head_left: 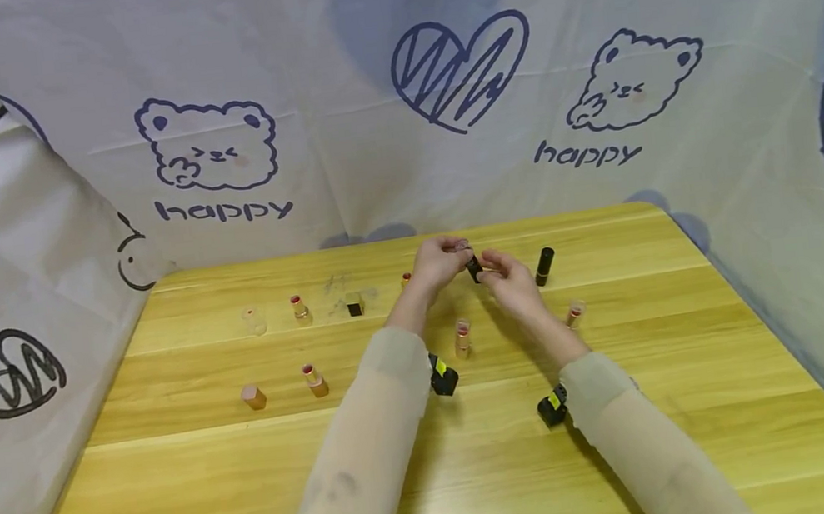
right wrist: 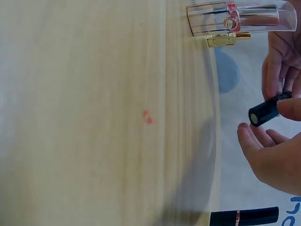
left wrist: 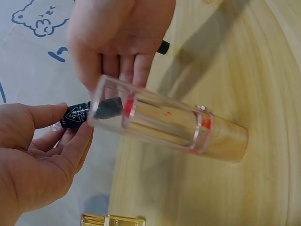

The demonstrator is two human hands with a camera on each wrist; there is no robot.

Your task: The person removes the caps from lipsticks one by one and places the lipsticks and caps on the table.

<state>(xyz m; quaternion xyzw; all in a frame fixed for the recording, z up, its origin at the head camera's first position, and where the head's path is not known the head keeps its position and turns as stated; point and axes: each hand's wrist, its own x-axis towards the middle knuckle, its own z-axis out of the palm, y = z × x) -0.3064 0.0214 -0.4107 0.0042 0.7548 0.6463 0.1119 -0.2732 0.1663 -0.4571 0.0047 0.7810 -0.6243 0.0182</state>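
In the head view, my left hand [head_left: 437, 264] holds a black lipstick tube [head_left: 474, 268] above the back part of the table. The tube has white print and a small clear end, and it slants between my left thumb and fingers in the left wrist view. Beside its lower end is my right hand [head_left: 511, 284], fingers loosely extended and apart. Whether they touch the tube is hard to tell. A lipstick with a clear cap [left wrist: 160, 117] stands on the table in front of my hands. To the right stands another black tube [head_left: 544, 266] with a thin metallic band [right wrist: 244, 216].
On the left of the wooden table [head_left: 181, 499] are uncapped lipsticks [head_left: 300, 308] [head_left: 315, 380], a clear cap [head_left: 255, 321], a gold-and-black cap [head_left: 354, 304] and a rose-gold cap [head_left: 253, 397]. Another lipstick [head_left: 575, 314] stands at right. A printed cloth [head_left: 338, 131] hangs behind.
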